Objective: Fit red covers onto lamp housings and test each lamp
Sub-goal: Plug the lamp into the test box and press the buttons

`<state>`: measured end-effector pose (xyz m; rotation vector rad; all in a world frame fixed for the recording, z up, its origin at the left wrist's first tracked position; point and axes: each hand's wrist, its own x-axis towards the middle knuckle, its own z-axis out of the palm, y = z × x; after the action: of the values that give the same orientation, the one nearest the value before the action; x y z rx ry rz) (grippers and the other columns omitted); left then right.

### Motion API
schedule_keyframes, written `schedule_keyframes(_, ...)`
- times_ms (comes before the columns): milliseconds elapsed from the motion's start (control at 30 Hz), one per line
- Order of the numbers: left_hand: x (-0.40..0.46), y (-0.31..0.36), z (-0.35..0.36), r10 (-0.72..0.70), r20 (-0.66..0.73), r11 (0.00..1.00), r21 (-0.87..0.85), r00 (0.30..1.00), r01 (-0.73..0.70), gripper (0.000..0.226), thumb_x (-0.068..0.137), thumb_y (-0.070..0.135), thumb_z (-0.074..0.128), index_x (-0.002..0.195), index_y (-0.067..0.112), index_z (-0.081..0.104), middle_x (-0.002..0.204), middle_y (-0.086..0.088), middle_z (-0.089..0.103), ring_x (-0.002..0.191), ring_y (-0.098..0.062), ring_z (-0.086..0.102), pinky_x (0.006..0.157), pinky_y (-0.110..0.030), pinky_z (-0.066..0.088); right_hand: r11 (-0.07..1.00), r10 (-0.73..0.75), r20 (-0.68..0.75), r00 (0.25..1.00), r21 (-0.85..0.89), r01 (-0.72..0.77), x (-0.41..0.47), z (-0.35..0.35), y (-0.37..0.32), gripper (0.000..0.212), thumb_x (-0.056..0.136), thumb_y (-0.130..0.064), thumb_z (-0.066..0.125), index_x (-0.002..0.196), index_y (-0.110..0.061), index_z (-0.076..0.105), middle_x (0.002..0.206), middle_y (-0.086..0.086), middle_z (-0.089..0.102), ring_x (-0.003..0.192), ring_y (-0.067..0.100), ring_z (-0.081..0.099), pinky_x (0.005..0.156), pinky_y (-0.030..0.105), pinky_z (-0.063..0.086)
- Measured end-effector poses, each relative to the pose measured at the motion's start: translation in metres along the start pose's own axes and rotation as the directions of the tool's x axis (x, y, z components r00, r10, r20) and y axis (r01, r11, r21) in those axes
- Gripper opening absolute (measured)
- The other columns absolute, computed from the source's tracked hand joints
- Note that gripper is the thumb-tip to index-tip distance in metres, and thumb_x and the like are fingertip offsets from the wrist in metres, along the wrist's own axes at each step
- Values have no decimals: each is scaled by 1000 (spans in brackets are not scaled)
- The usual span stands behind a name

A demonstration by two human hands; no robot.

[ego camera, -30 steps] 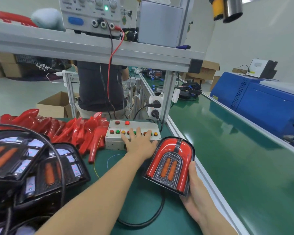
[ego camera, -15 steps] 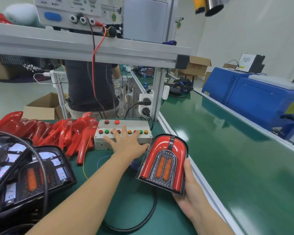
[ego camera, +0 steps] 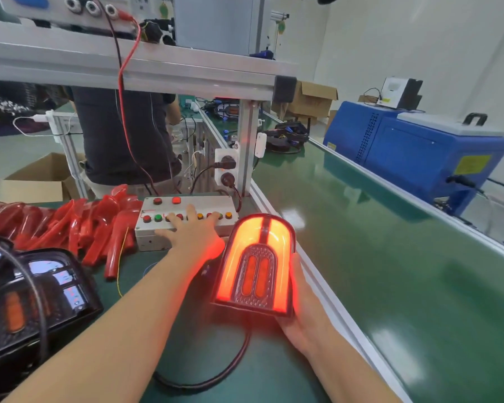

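Green bench beside a conveyor. Lamp [ego camera: 256,264], lit red at lower centre, stands with its long axis up-frame, cradled from behind by the right hand [ego camera: 301,315]. Left hand [ego camera: 191,232], fingers spread, presses the switch box [ego camera: 186,221] just upper left.

Factory assembly line, electrical lamp production. Indicators: a green conveyor belt [ego camera: 390,257] running alongside the green counter [ego camera: 134,274]; an aluminium-profile frame [ego camera: 128,71] carrying a bench power supply [ego camera: 79,10] with red and black leads; a push-button test box [ego camera: 186,219]; a heap of red covers [ego camera: 70,225]; stacked lamp housings [ego camera: 41,292]; cardboard cartons [ego camera: 312,100]; a blue machine cabinet [ego camera: 413,152].
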<state>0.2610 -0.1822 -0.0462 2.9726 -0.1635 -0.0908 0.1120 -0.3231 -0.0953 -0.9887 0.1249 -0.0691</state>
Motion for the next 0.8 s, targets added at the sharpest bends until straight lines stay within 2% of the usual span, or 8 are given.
schedule_keyframes(200,-1,0,-3,4,8,1000,-4,1000,-4,71,86,20,46,142,52,17,158,-6,-3,139,-50,-5,101,-75,8,1000,-26,31,999,1,26,1,1,0,71,86,-72,42,132,-21,59,134,11,60,125,28,57,96,44,52)
schedule_keyframes(433,-2,0,-4,12,22,1000,2,1000,-12,71,87,19,46,143,52,18,158,-6,-4,140,-49,-5,102,-75,8,1000,-5,16,1000,-24,5,2,-1,1,73,86,-73,42,134,-21,57,134,10,60,125,27,57,102,49,46)
schedule_keyframes(533,-4,0,-5,12,19,1000,10,1000,-13,71,87,20,47,143,52,17,158,-6,-5,140,-49,-5,102,-75,7,999,18,-11,1000,-43,-18,0,-1,0,75,84,-73,42,135,-20,56,133,9,61,123,27,58,101,48,48)
schedule_keyframes(633,-5,-1,-6,14,12,1000,16,1000,-14,67,88,30,49,143,52,16,158,-5,-6,141,-46,-6,103,-74,4,997,53,-50,997,-56,-55,-3,-3,-2,73,85,-71,39,134,-19,56,128,9,64,119,26,61,92,42,54)
schedule_keyframes(733,-5,-3,-4,74,-71,993,94,995,-67,64,90,47,48,145,47,16,159,-6,-4,144,-39,-10,104,-73,-1,990,124,-104,987,-55,-130,-6,-4,-8,65,86,-66,42,124,-18,63,116,9,71,106,23,69,72,30,59)
schedule_keyframes(800,-5,-2,-4,122,-121,984,141,985,-104,64,90,46,47,146,44,16,160,-7,-3,144,-37,-9,105,-70,-4,986,140,-122,983,-75,-150,-8,-8,-13,59,86,-63,44,117,-19,67,109,9,73,98,22,71,64,28,59)
